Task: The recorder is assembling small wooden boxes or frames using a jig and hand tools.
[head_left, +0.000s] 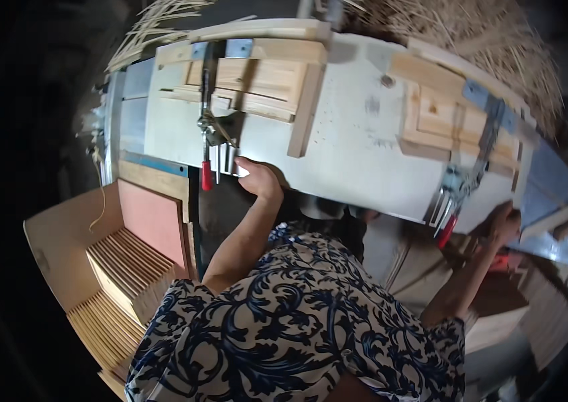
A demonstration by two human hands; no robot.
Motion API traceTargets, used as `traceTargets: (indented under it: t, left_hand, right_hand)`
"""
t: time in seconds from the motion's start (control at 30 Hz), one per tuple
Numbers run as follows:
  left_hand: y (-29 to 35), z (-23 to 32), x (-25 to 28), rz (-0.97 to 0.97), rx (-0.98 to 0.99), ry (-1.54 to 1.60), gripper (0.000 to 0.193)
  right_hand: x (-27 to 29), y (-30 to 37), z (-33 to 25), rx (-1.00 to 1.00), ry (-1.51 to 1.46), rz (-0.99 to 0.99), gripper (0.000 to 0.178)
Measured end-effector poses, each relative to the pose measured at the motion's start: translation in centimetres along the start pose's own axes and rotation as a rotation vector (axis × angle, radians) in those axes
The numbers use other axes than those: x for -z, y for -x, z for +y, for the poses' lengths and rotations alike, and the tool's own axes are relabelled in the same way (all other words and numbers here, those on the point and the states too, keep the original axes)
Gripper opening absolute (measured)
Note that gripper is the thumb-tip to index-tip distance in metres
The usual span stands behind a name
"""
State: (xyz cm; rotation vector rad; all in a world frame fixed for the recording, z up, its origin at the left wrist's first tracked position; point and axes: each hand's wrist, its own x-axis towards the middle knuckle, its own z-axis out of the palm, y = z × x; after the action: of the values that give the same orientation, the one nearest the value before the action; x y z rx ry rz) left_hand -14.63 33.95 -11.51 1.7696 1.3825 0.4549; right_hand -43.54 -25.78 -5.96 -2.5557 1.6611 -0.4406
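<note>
Two clamps (pixel 205 127), at ten and two o'clock, likely pin wooden frames (pixel 280 50); by the board (pixel 364 167), your left hand (pixel 260 181) and right hand (pixel 503 224) show no clear grip; I can't tell.

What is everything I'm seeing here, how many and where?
Tabletop: one, whitish, across the middle
Clamps: two, metal with red handles, on the tabletop
Wooden panels: two, light tan, one under each clamp
Thin strips: many, straw-coloured, heaped beyond the tabletop
Open box: one, brown, left
Ridged stacks: two, tan, in the open box
Flat board: one, pink, behind the upper stack
Cord: one, yellow, by the open box
Unclear item: one, red, partly hidden, lower right
Patterned garment: one, pale with dark blue, lower middle
Left hand: one, bare, at the tabletop's near edge by the left clamp
Right hand: one, bare, blurred, near the tabletop's right end
</note>
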Motion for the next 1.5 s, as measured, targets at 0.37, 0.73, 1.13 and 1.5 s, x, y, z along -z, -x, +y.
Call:
traceTargets:
  t: [0.37,0.73,1.13,1.5]
  left_hand:
    - [1.8,1.5,0.7,0.019,-0.05,-0.081,0.099]
    - [-2.4,-0.1,-1.1,0.029,-0.1,-0.204,0.106]
    - [18.0,-12.7,5.8,-0.525,-0.303,0.174,0.073]
    - [63.8,-14.2,4.0,-0.521,-0.062,0.063,0.077]
  right_hand:
    - [2.5,-0.9,0.4,0.191,0.177,-0.124,0.064]
    - [2.1,-4.0,1.2,0.727,-0.313,-0.165,0.057]
    - [0.3,-4.5,4.6,0.801,-0.458,-0.182,0.058]
    - [12.7,-22.0,22.1,1.031,-0.805,-0.803,0.038]
